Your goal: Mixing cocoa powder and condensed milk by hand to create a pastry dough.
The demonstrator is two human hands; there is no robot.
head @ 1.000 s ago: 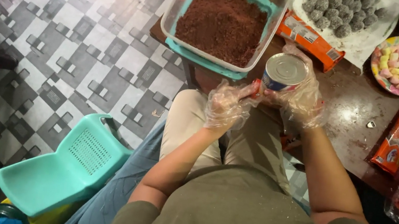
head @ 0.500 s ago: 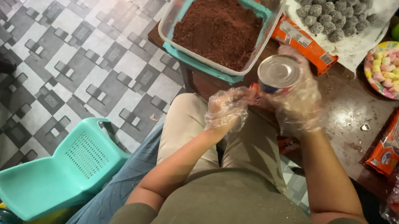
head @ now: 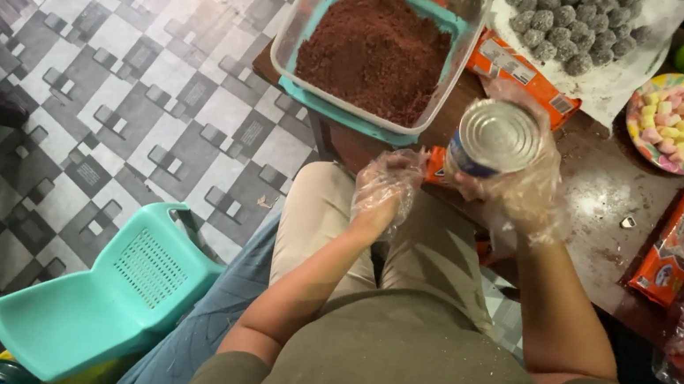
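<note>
Tin can [head: 497,138]: sealed, held upright above surface [head: 600,193] edge, right hand [head: 521,186] fingers clamped around its side. Left hand [head: 387,191] fingers curled beside base, grip unclear. Best kept level, steadied near tub of brown crumbs [head: 377,41].

I see thin, crinkled clear plastic gloves on my left hand [head: 387,191] and right hand [head: 520,190]. The can [head: 495,139] is shiny smooth metal. The tub [head: 314,10] is clear glossy plastic holding rough, matt brown crumbs [head: 375,50]. The table [head: 600,193] looks like worn wood.
</note>
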